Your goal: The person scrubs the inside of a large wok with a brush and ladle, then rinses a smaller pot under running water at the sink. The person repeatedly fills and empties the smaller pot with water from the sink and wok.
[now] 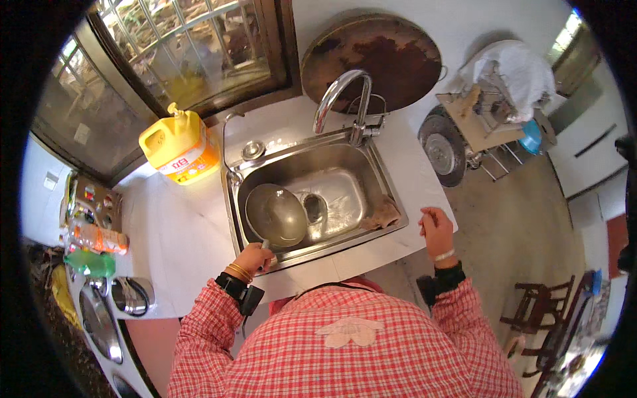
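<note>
My left hand [252, 258] grips the short handle of a metal wok [276, 214] at the sink's near left. The wok sits inside the stainless steel sink [343, 174], beside the drain [314, 206], and its inside looks wet and shiny. Over the countertop to the right of the sink, my right hand [437, 230] holds nothing, its fingers loosely curled with a gap by the thumb. A brown cloth [382, 214] is draped over the sink's near right corner. The chrome faucet [343, 94] arches over the back rim, with no water seen running.
A yellow jug with a pump [181, 144] stands left of the sink. A round wooden board [371, 59] leans on the wall behind the faucet. Bottles [94, 239], a steel pot [132, 296] and a stove [99, 318] are at the left. A wheeled cart [477, 124] stands right.
</note>
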`<state>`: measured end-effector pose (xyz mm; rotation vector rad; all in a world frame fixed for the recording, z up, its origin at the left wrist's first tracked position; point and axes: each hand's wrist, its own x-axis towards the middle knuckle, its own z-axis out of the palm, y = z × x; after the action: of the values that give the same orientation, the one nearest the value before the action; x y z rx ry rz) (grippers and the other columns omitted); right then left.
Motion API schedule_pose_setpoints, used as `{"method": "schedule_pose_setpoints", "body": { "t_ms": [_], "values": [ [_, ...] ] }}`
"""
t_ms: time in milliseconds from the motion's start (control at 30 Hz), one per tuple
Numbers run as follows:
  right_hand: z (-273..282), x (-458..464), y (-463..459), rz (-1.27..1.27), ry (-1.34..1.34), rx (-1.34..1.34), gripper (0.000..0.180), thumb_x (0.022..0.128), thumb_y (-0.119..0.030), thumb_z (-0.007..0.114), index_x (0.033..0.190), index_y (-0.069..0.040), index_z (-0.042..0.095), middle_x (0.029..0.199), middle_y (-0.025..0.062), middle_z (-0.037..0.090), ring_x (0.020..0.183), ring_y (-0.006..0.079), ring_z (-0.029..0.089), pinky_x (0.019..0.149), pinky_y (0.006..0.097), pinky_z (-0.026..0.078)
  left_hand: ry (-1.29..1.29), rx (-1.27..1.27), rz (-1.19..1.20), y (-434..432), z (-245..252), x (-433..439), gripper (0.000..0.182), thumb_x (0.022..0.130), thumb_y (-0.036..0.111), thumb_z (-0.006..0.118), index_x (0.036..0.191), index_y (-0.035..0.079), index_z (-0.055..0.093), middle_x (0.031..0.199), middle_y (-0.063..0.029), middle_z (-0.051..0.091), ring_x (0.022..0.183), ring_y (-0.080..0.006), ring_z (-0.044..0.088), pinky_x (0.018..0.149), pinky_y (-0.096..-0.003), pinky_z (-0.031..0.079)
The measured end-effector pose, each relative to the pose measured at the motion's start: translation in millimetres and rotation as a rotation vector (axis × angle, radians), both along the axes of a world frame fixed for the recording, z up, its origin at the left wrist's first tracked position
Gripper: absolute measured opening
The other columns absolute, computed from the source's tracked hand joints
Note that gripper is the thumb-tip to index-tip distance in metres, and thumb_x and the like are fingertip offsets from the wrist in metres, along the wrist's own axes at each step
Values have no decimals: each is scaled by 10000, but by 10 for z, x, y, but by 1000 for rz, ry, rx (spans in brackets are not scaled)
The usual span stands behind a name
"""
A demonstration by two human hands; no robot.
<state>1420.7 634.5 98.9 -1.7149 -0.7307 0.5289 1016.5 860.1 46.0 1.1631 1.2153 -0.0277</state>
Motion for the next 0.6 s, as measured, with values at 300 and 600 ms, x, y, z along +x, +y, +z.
{"method": "schedule_pose_setpoints", "body": {
  "t_ms": [300,600],
  "values": [
    [-430,1036,1537,369,47,-24,184,920,-93,535,1066,-2,602,788,42,615,658,87,558,561,234,472,700,750,-312,-262,313,161,226,796,198,624,893,10,544,742,-198,628,696,-359,645,597,-456,501],
    [-752,1445,2928,325,-543,-365,379,967,-284,431,1175,11,545,1017,232,647,927,408,619,825,471,500,680,896,45,-503,508,401,222,782,157,598,961,42,535,824,-221,640,777,-408,617,656,-465,486]
  ]
}}
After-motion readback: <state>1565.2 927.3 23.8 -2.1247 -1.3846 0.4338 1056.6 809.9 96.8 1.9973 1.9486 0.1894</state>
